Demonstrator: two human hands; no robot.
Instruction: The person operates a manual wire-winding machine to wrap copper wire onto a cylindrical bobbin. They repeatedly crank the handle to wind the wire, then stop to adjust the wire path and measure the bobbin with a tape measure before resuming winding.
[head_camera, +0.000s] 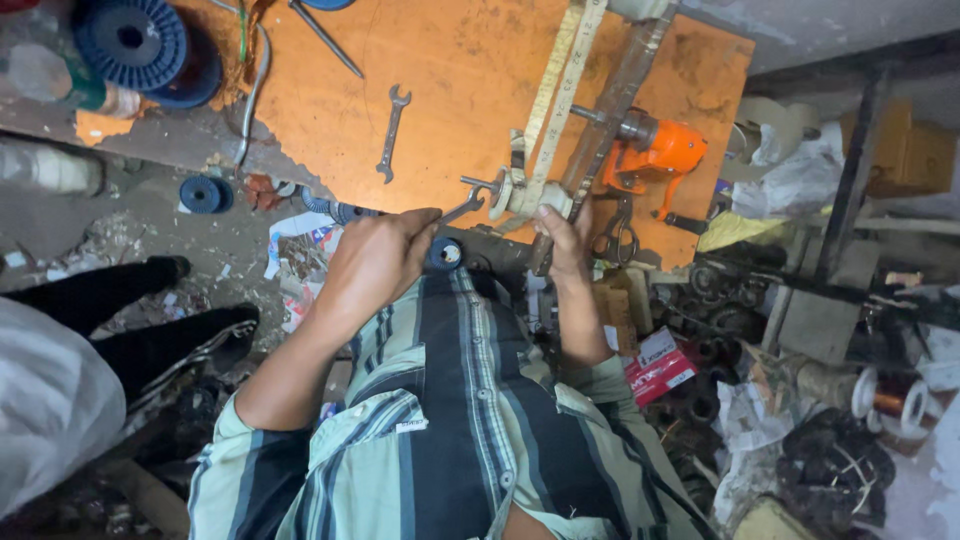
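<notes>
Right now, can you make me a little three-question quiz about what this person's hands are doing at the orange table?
1. True or false: the left hand holds a small spanner at the table's near edge.
2. What does the right hand touch? A) the blue spool B) the white round part with the tape strip C) the scissors
3. Fill in: a loose spanner lies on the ______ table.

Key: 1 true. 2 B. 3 orange.
</notes>
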